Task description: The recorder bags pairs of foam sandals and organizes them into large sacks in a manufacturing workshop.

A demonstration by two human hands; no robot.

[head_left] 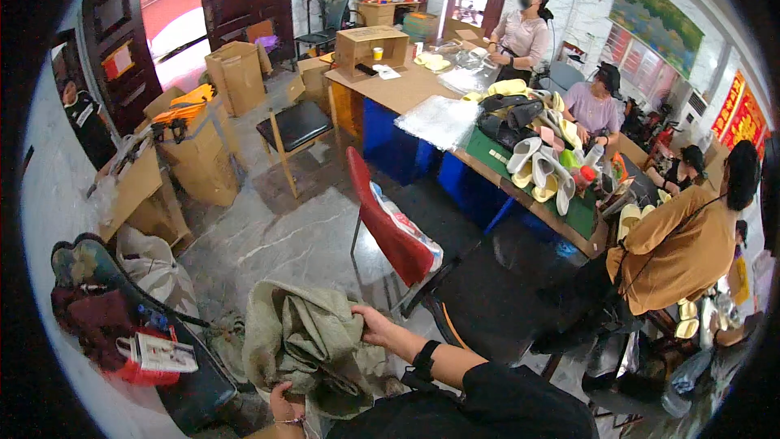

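- The right hand (375,327) is closed on a fold at the upper right edge of a large grey-green sack (305,341), fingers curled into the cloth; the forearm wears a dark band at the wrist.
- The left hand (286,404) grips the lower edge of the same sack near the bottom of the view, thumb over the fabric; part of the hand is hidden, so how tightly it pinches cannot be told.
- The sack hangs bunched and crumpled between both hands, low in front of the person, above the grey marbled floor (276,236).
- Judged from its heavy creases, the sack seems only partly spread: the mouth is not visibly open and nothing shows inside it.
- Just beyond stands a red chair (386,232) with a printed bag on its seat.
- To the left lies a pile of dark red bags (106,321).
- Further right, other people sit at a long table (406,89) heaped with pale slippers (540,167).
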